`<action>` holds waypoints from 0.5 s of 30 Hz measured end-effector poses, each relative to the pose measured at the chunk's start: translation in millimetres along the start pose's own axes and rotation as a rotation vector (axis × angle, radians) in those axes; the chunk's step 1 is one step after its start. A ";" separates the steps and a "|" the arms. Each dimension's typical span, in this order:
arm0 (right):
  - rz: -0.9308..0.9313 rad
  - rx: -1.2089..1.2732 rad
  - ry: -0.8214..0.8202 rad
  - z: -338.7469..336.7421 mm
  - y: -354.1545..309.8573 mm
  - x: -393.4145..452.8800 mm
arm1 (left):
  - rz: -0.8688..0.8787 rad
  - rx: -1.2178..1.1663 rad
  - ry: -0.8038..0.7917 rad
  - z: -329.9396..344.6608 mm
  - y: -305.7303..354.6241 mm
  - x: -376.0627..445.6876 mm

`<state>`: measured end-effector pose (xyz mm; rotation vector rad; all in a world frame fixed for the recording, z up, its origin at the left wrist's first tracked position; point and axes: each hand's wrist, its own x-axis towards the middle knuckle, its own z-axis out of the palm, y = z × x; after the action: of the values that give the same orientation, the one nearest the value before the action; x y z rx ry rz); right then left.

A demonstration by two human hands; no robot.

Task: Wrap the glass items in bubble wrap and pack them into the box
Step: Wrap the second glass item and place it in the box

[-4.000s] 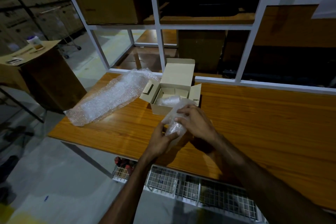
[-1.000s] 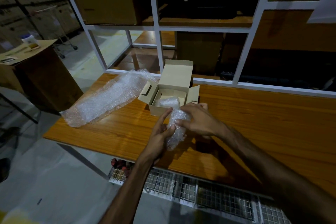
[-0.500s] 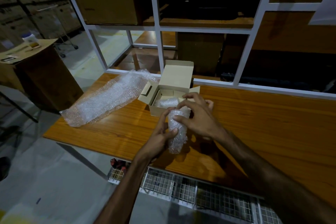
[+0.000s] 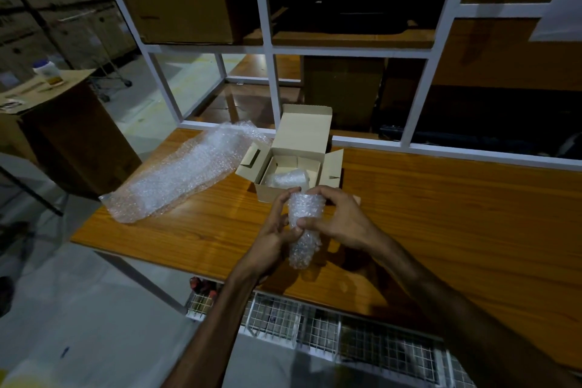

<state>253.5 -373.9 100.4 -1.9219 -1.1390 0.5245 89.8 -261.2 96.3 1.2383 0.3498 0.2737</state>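
Bubble-wrapped bundle point(image 4: 305, 227) upright, knobbly; left hand point(image 4: 273, 238) and right hand point(image 4: 338, 220) grip it; cardboard box point(image 4: 297, 164) open.

Your hands hold wrapped bundle point(image 4: 305, 224) over table point(image 4: 441, 214), box point(image 4: 296, 167) just behind it, bubble wrap sheet point(image 4: 185, 173) left of box.

A wooden table point(image 4: 441, 214) carries 1 open cardboard box point(image 4: 299, 167) near its back edge and, just left of the box, 1 long sheet of bubble wrap point(image 4: 185, 176) reaching the table's left edge.
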 end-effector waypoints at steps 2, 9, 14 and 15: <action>0.017 -0.094 -0.039 -4.2 4.2 2.9 | -0.005 0.016 0.006 -0.8 -0.2 0.5; -0.019 -0.059 -0.244 -28.4 -18.0 13.2 | 0.012 0.043 -0.007 2.0 2.4 1.1; 0.026 0.154 -0.156 -23.9 -16.7 10.2 | -0.011 0.074 0.101 2.0 2.1 4.3; 0.044 0.220 -0.117 -21.1 -13.9 8.6 | -0.012 0.098 0.142 3.1 1.3 5.7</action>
<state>265.1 -372.2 124.4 -1.7479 -1.0666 0.7626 96.2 -261.3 97.9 1.3156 0.4980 0.3387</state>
